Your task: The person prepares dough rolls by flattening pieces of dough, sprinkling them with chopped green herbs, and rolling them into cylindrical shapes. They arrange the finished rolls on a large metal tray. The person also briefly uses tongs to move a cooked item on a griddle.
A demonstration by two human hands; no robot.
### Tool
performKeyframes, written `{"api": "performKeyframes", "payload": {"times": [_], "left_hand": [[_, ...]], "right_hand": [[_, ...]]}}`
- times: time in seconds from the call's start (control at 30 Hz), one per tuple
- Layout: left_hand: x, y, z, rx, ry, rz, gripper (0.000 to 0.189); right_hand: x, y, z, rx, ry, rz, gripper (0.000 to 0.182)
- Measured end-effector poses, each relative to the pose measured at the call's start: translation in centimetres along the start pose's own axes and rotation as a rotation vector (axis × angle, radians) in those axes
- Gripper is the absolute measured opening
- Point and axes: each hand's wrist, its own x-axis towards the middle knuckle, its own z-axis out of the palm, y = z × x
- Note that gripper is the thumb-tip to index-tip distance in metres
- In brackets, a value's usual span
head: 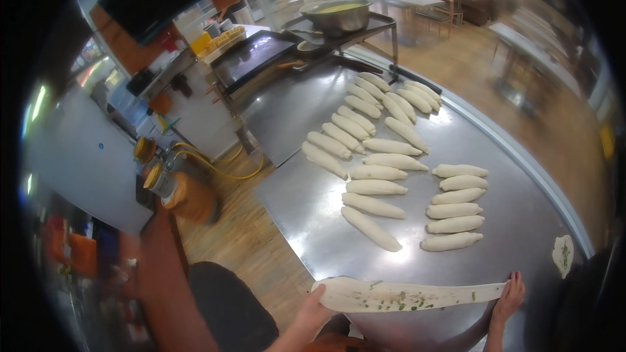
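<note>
A long flat strip of dough [391, 296], dotted with chopped green herbs and brownish seasoning, stretches between both hands at the near edge of the steel table [303, 205]. My left hand [315, 305] grips its wider end, thumb on top. At the narrow end, my right hand [512, 293] holds the tip between thumb and fingers. Beyond the strip lie many rolled dough pieces: a long curving group [376, 187] in the middle and a shorter column [455, 211] to its right. A small flat dough piece with greens [563, 256] lies at the far right.
A metal bowl with yellowish contents [340, 12] stands on a raised rack at the back, beside a dark griddle [257, 58]. A black round seat [230, 308] is at the lower left. A yellow hose [220, 173] runs near a gas cylinder. Dining tables stand beyond.
</note>
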Motion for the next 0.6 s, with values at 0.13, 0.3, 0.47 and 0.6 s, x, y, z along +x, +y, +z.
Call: {"api": "performKeyframes", "payload": {"times": [0.13, 0.3, 0.47, 0.6], "left_hand": [[-0.6, -0.2, 1.2, -0.525, -0.065, -0.144, 0.035], [-0.8, -0.3, 1.5, -0.615, -0.197, -0.133, 0.034], [-0.5, -0.5, 0.7, -0.278, -0.222, -0.010, 0.032], [0.5, -0.6, 0.1, -0.578, -0.266, -0.190, 0.033]], "right_hand": [[-1.0, 1.2, 0.5, -0.088, -0.114, -0.028, 0.053], [-4.3, -1.6, 2.1, -0.107, -0.226, -0.054, 0.063], [-4.1, -6.7, 0.7, -0.004, -0.327, 0.020, 0.061], [-4.0, -8.0, 0.3, 0.000, -0.253, 0.149, 0.061]]}}
